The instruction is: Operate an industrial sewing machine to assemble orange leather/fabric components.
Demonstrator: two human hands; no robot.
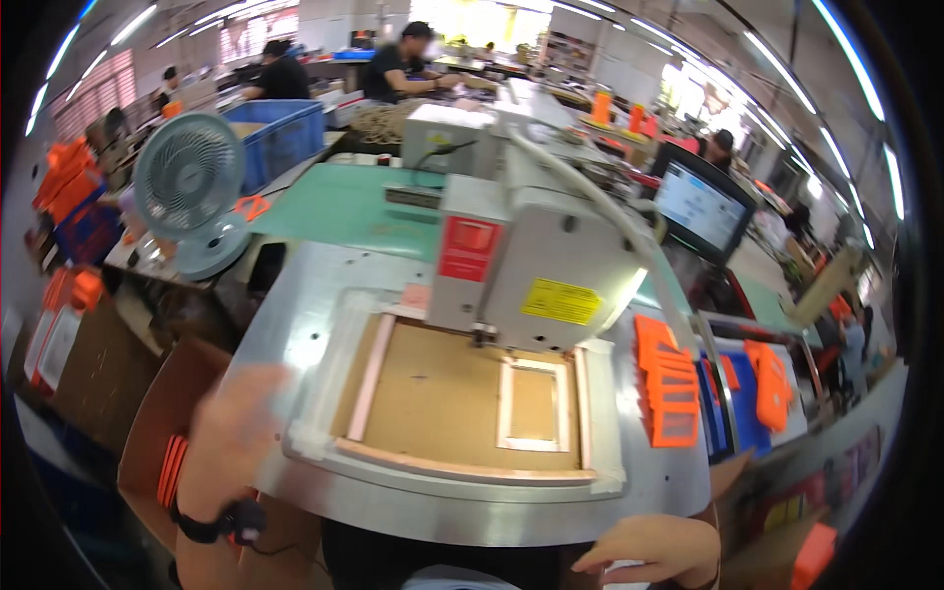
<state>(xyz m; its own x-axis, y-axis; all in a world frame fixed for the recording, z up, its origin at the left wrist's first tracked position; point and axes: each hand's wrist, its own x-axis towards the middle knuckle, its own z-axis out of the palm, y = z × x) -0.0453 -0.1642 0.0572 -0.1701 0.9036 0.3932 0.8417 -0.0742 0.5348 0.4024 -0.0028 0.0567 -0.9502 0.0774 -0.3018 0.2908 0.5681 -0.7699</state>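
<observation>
Nearest the camera: right hand, at the lower edge of view, by the front rim of the metal plate. Fingers bend downward; something pale shows beneath them, and whether it is gripped or merely lies under the hand, I cannot tell. Left hand is motion-blurred, over the plate's left side near the cardboard box. No object is discernible in it; the blur hides the finger posture, so grip undetermined.

Workpiece zone: brown board under the grey machine head, bounded by pale pink strips and tape. White-rimmed rectangular frame lies at the board's right side, inside the strips. No orange piece is seen within it.

Orange pieces: overlapping, fanned pile on the plate, right of the board; further orange pieces stand in the cardboard box at left.

Handling notes (judgement): lift a single piece off the fanned pile by one edge, since overlapping layers probably drag their neighbours. Seat any piece flat and square against the white rim before letting go; a raised corner could foul the small foot under the head. Fingers best kept outside the pink strips whenever the head runs.
</observation>
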